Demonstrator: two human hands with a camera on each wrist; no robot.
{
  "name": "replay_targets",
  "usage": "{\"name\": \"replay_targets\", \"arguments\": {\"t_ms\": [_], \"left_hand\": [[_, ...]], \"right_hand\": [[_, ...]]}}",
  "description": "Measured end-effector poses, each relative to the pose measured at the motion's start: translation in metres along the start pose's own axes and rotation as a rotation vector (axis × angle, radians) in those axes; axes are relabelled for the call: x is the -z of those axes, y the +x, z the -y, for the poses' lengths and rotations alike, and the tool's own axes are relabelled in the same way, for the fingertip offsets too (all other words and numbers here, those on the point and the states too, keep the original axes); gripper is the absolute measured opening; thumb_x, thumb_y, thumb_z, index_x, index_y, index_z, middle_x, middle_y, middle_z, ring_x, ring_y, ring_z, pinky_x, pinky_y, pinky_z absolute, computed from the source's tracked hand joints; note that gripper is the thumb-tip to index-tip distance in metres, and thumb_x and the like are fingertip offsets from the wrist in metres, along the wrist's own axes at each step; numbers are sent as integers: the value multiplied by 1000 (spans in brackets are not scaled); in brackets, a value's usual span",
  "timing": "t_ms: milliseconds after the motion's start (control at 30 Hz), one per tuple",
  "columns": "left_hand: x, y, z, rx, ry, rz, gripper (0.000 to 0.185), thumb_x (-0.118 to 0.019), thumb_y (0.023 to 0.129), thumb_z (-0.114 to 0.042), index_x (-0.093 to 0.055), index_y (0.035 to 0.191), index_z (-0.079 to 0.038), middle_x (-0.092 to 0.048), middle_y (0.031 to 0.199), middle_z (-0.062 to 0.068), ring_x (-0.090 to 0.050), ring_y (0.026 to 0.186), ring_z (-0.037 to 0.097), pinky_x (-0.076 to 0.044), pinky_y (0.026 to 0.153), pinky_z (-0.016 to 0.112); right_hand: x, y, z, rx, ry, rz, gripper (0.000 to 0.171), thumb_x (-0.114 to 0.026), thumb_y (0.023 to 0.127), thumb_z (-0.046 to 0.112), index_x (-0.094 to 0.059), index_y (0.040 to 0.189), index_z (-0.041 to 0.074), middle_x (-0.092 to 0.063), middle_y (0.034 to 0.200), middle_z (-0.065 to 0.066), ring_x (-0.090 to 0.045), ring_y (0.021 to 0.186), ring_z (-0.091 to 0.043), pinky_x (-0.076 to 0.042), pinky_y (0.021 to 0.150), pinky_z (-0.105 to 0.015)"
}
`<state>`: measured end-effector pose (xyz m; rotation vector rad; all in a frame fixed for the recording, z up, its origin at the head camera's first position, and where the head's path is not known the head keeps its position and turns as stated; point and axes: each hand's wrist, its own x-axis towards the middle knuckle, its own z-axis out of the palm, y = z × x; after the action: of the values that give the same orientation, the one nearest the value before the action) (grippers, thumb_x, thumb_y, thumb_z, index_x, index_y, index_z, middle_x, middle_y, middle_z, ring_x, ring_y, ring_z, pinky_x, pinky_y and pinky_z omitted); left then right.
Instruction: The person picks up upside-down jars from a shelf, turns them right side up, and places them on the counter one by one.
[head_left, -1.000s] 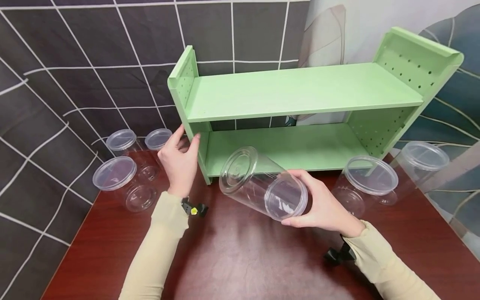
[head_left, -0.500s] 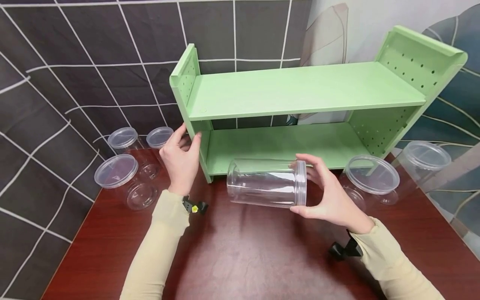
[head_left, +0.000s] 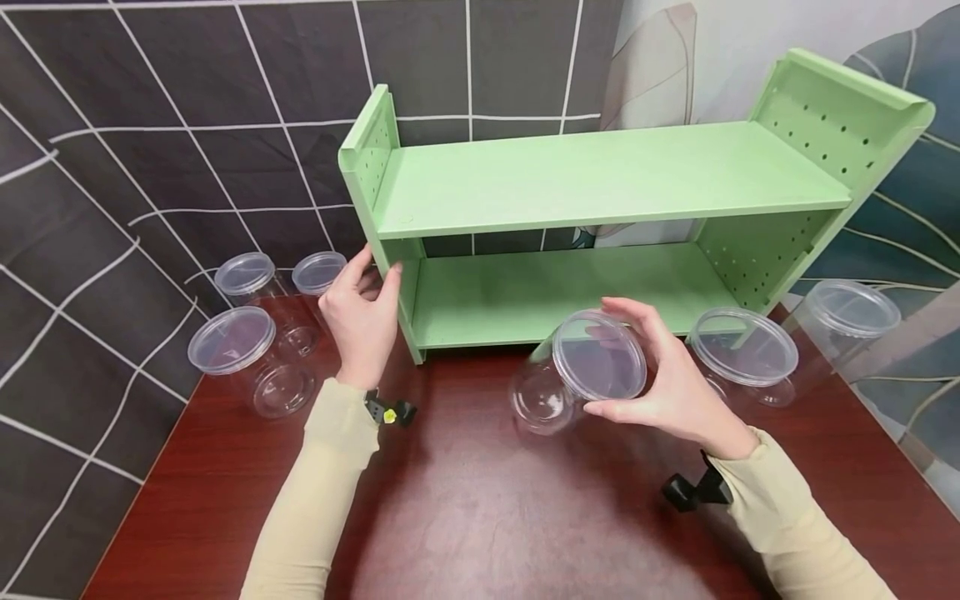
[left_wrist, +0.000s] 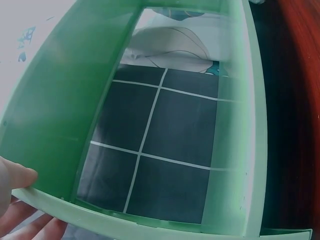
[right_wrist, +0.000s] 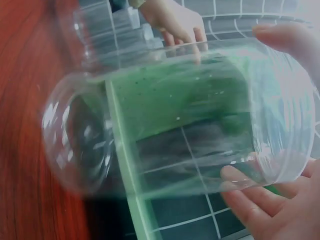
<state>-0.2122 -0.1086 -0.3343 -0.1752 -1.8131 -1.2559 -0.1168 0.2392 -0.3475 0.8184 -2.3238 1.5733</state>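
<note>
I see the right hand [head_left: 663, 383] curled around the lidded end of a clear plastic jar [head_left: 577, 371], tilted just in front of the green shelf [head_left: 600, 179], base toward the table. Left hand [head_left: 363, 312] grips the shelf's left side panel, thumb on its front edge.

The clear plastic jar [head_left: 573, 375] was a tall, see-through cylinder with a transparent lid [head_left: 599, 355] fitted on — tilted, lid end raised toward the camera, base angled down to the dark red table [head_left: 480, 517] just in front of the shelf's lower tier. The green shelf [head_left: 600, 179] stood upright at the table's back edge — two tiers, perforated side panels.
</note>
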Motion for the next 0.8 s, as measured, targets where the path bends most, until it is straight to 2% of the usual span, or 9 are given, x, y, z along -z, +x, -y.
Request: {"name": "replay_targets", "arguments": {"t_ms": [167, 333, 500, 800], "left_hand": [[-2, 0, 0, 8, 14, -13, 33, -79, 84, 4, -73, 117, 7, -74, 105, 19, -74, 82, 33, -62, 69, 45], [-1, 0, 0, 7, 5, -5, 32, -81, 86, -2, -74, 117, 3, -75, 106, 14, -75, 83, 28, -62, 70, 40], [0, 0, 1, -17, -10, 1, 34, -82, 86, -6, -75, 118, 1, -75, 107, 13, -75, 84, 26, -63, 69, 41], [0, -1, 1, -5, -9, -2, 34, -82, 86, -7, -75, 118, 0, -75, 108, 11, -75, 84, 26, -63, 70, 40]], "right_hand": [[1, 0, -2, -68, 6, 13, 114, -99, 57, 0, -39, 153, 12, -54, 143, -8, -56, 122, -23, -47, 100, -23], [0, -2, -5, -132, -7, 8, 109, -100, 59, 4, -42, 151, 15, -58, 137, -9, -59, 116, -20, -47, 98, -21], [1, -5, -11, -144, -26, -1, 106, -98, 62, 3, -43, 151, 15, -58, 138, -8, -59, 116, -19, -45, 99, -19], [-1, -11, -22, -139, -34, -10, 103, -96, 65, 2, -42, 152, 14, -59, 139, -7, -60, 115, -16, -43, 100, -18]]}}
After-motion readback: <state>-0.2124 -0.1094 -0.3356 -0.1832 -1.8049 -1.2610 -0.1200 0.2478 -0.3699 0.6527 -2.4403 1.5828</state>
